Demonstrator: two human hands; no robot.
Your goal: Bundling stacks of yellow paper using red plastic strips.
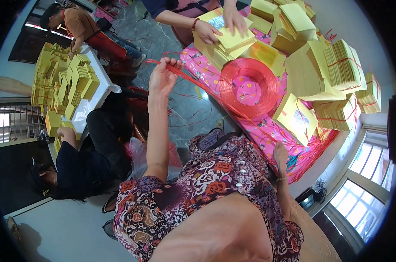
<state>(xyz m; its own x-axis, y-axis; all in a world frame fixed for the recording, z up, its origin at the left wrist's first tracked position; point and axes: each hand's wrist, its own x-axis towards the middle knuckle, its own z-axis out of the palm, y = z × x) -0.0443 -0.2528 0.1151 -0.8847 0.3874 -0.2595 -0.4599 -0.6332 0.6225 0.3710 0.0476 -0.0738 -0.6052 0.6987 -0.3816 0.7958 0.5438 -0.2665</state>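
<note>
My left hand [163, 77] is raised off the left side of the table, its fingers closed on strands of red plastic twine [197, 83]. The strands slant down to the right, past a big ring-shaped roll of red twine [269, 89] lying flat on the pink patterned tabletop. Low at the table's near edge, my right hand [280, 153] has its fingers curled; what they hold is hard to make out, though thin red strands lie close by. Just beyond it rests a yellow paper stack [294, 118] with a silvery patch, tied with red twine.
Across the table, another person's hands [220, 30] press on yellow paper. Tied yellow bundles [344, 65] crowd the right side, above a heap of cut red strands [322, 144]. At left, two people work by a white table [94, 65] with more yellow stacks. Loose strands litter the floor.
</note>
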